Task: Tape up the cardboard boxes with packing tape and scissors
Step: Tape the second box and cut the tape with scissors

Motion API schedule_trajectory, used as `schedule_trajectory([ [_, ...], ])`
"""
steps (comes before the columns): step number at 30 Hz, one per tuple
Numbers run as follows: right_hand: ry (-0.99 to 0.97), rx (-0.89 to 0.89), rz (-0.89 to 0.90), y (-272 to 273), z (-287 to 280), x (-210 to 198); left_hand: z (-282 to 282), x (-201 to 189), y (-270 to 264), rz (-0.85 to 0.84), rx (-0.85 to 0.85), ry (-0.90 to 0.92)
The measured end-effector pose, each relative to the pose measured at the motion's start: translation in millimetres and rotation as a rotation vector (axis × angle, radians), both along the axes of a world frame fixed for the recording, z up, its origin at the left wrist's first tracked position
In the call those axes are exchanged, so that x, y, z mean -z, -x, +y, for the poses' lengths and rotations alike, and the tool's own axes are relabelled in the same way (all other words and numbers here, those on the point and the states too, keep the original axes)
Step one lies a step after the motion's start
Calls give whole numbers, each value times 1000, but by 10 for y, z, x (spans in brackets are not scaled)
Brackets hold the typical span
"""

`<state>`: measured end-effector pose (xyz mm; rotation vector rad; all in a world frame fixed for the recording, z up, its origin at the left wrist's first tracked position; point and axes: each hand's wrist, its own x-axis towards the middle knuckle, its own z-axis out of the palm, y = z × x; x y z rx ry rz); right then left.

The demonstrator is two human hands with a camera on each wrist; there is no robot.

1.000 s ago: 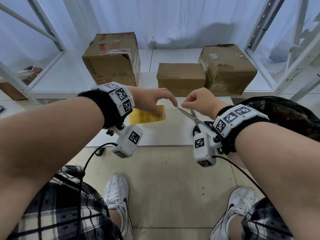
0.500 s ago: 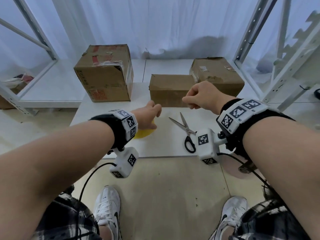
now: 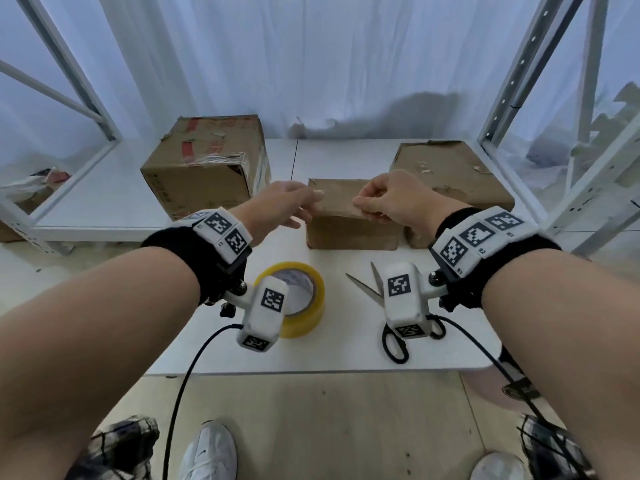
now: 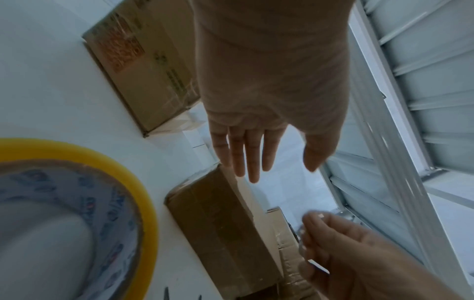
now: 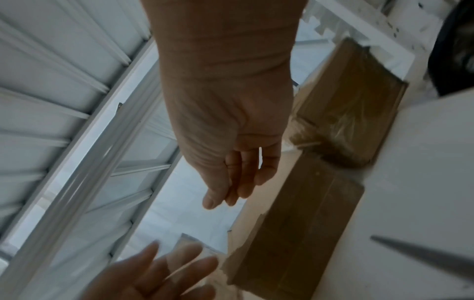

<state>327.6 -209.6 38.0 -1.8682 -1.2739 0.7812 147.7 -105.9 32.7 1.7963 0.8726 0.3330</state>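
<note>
Both hands out over the small flat brown cardboard box [image 3: 349, 216] at the middle of the white table [image 3: 346, 355].

Left hand [image 3: 277, 206] at the box's left top edge, fingers [image 4: 246, 154] straight and released, holding nothing. Right hand [image 3: 391, 199] above the box's right top, fingers [image 5: 243, 174] loosely curled, contact with the cardboard impossible to tell. Nearer on the table, lying flat: yellow roll of packing tape [image 3: 304, 299] left, black-handled scissors [image 3: 377, 299] right, blades apart. Larger taped cardboard box [image 3: 204, 168] back left, dented brown box [image 3: 460, 174] back right.
</note>
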Motion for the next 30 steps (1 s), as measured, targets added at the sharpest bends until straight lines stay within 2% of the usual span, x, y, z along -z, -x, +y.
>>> schedule_trajectory([
  [6, 50, -33, -33, 7, 250, 85, 146, 187, -137, -67, -95, -154],
  [11, 110, 13, -44, -68, 331, 116, 201, 255, -200, -13, -108, -171],
  [14, 104, 25, 14, -85, 325, 104, 208, 260, -228, -11, -127, -173],
  [21, 106, 68, 7, -124, 319, 128, 159, 261, -292, -26, -152, -164],
  [27, 115, 65, -116, -125, 317, 142, 159, 239, -309, -7, -168, -178],
  [30, 108, 86, -7, -124, 331, 150, 192, 191, -290, -12, -180, -194],
])
